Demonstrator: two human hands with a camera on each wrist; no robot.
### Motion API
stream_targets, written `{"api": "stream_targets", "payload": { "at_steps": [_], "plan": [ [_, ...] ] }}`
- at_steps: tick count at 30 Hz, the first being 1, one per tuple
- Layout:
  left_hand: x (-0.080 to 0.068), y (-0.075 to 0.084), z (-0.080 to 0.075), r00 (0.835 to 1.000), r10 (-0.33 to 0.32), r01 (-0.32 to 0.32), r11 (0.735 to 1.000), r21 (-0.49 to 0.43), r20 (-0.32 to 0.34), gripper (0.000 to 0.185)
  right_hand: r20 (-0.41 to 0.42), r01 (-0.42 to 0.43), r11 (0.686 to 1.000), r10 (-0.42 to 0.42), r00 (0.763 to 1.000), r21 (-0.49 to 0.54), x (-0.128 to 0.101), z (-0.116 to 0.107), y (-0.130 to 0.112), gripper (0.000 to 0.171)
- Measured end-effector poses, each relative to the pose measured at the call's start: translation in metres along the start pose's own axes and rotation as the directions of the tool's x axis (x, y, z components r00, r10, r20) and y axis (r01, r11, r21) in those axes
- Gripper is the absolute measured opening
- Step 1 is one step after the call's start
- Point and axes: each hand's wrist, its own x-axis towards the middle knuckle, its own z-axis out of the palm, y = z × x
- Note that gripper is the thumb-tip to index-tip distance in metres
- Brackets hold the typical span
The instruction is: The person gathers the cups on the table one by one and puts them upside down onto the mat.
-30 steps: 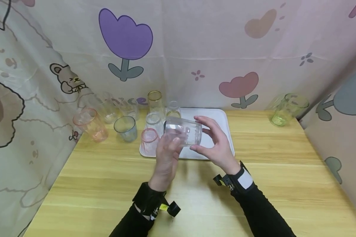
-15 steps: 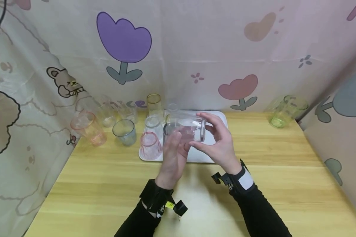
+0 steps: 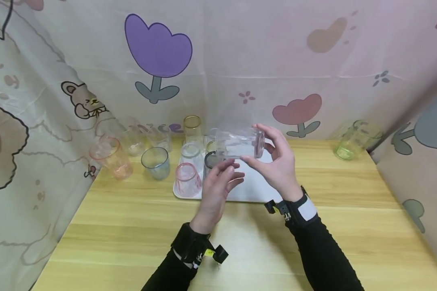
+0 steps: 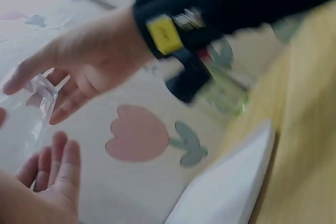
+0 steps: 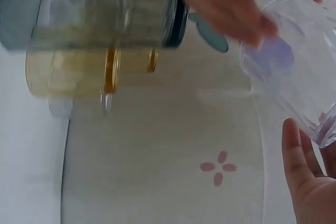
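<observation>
The wooden tabletop (image 3: pixel 240 242) holds a white tray (image 3: pixel 256 190) with cups on it. A second ago both hands held the clear cup (image 3: pixel 240 143) low over the tray. Now the right hand (image 3: pixel 278 167) alone lifts it higher, on its side, fingers grasping its rim end. The left hand (image 3: pixel 218 188) has let go, fingers released just under it, so the cup has changed hands.
</observation>
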Motion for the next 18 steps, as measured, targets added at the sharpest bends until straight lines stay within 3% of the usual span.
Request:
{"api": "stream_targets", "payload": {
  "at_steps": [2,4,7,9,11,14,16,18],
  "plan": [
    [0.000,-0.004,-0.002,1.000,0.005,-0.010,0.989,0.148,0.031,0.032,-0.010,-0.014,0.998,0.013,1.000,-0.063,0.006,-0.003,0.004,0.081],
    [-0.001,-0.008,-0.003,0.996,0.022,-0.048,0.952,0.303,0.089,0.032,-0.012,-0.030,0.990,0.029,1.000,-0.138,0.013,-0.007,0.008,0.079],
    [-0.002,-0.016,-0.005,0.982,0.049,-0.138,0.842,0.522,0.181,0.030,0.006,-0.059,0.961,0.063,0.998,-0.270,0.023,-0.010,0.016,0.078],
    [-0.003,-0.022,-0.008,0.967,0.072,-0.222,0.708,0.670,0.244,0.029,0.027,-0.074,0.933,0.089,0.996,-0.351,0.029,-0.011,0.022,0.076],
    [-0.003,-0.027,-0.011,0.951,0.077,-0.295,0.525,0.799,0.301,0.026,0.059,-0.079,0.903,0.115,0.992,-0.422,0.034,-0.011,0.029,0.076],
    [-0.004,-0.032,-0.015,0.926,0.055,-0.375,0.252,0.892,0.374,0.021,0.117,-0.079,0.859,0.159,0.980,-0.506,0.042,-0.010,0.042,0.074],
    [-0.005,-0.034,-0.017,0.919,0.017,-0.393,0.123,0.911,0.394,0.019,0.156,-0.088,0.831,0.205,0.966,-0.549,0.048,-0.009,0.052,0.073],
    [-0.005,-0.036,-0.019,0.915,-0.023,-0.401,0.032,0.915,0.402,0.018,0.188,-0.105,0.805,0.261,0.947,-0.584,0.053,-0.008,0.062,0.071]
  ]
}}
